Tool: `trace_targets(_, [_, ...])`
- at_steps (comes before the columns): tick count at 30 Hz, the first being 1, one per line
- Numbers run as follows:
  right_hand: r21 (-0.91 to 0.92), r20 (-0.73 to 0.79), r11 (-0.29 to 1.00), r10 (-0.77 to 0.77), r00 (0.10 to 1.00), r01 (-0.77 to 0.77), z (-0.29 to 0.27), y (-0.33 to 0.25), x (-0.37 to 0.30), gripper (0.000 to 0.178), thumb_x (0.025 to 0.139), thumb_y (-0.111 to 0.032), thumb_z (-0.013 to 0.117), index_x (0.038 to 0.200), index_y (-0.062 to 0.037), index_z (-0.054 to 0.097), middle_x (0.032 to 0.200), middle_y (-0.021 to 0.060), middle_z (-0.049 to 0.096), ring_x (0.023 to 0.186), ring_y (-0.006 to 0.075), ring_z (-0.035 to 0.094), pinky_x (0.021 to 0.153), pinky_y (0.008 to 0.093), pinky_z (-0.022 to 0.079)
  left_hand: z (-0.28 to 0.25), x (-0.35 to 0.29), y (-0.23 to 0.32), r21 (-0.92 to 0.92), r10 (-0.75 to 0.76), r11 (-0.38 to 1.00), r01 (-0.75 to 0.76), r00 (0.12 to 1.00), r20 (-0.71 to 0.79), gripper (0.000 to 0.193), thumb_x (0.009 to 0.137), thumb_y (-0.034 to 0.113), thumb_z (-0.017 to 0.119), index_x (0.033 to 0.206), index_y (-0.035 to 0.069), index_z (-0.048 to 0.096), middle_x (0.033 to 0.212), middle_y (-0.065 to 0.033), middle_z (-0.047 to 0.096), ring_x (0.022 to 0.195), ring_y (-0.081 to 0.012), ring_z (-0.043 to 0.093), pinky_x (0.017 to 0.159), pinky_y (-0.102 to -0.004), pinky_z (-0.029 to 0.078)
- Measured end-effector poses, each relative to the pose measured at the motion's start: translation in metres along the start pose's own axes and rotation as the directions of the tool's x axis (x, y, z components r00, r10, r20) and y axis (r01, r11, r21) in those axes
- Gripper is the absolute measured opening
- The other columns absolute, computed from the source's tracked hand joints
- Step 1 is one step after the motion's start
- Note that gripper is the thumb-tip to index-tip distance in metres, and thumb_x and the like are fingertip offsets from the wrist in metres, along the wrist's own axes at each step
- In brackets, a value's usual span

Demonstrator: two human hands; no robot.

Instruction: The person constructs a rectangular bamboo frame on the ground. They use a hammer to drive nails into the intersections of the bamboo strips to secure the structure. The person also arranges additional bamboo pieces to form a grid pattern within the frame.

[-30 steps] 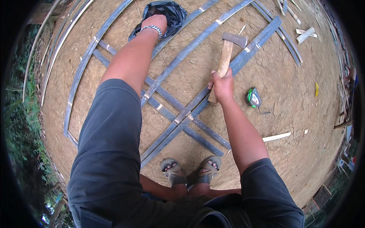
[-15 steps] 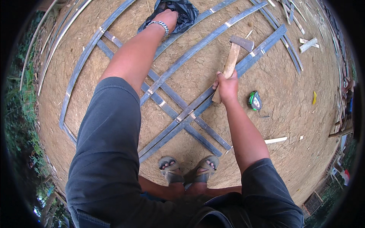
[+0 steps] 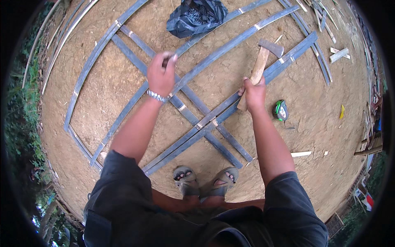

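A hatchet (image 3: 263, 56) is right of centre over the ground (image 3: 312, 136), its metal head (image 3: 272, 47) at the far end. The right hand (image 3: 254, 95) has its grip wrapped around the lower wooden handle (image 3: 259, 69). It should feel stiff and head-heavy; low on the handle, away from the edge, suits holding. The left hand (image 3: 161, 76), over dark slats (image 3: 207, 60), curls its fingers; blur hides whether it grasps anything. Farther lies a black bag (image 3: 181, 21); right, a tape measure (image 3: 280, 110).
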State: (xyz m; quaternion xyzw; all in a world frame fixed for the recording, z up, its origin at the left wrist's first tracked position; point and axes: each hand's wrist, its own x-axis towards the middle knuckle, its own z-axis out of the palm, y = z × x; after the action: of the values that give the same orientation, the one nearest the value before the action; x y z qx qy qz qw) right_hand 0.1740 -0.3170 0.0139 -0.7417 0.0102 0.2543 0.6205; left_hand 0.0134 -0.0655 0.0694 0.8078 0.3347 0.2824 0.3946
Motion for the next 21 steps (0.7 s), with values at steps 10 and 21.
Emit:
trace_targets(10, [0.031,0.044,0.999,0.015,0.999,-0.016,-0.004,-0.009,-0.001,0.03,0.094,-0.008,0.065,0.115,-0.0001,0.046,0.077,0.0078,0.058,0.055,0.0173,0.06,0.051,0.0325,0.052,0.019,-0.068,-0.068,0.09,0.084,0.993,-0.075,0.991,-0.1,0.01,0.092,0.011,0.069,0.097,0.002,0.066,0.095,-0.0157,0.068,0.081,-0.0329,0.066,0.073,-0.0397,0.054])
trace_targets(21, [-0.316,0.242,0.948,0.057,0.969,0.023,0.018,-0.014,-0.069,0.04,0.103,-0.019,0.058,0.136,-0.0022,0.044,0.081,0.0083,0.062,0.063,0.0172,0.062,0.056,0.0329,0.052,0.01,-0.063,-0.064,0.104,0.19,0.975,-0.195,0.98,0.05,0.008,0.082,0.009,0.077,0.083,0.004,0.072,0.084,-0.0105,0.069,0.078,-0.0277,0.067,0.069,-0.0364,0.053])
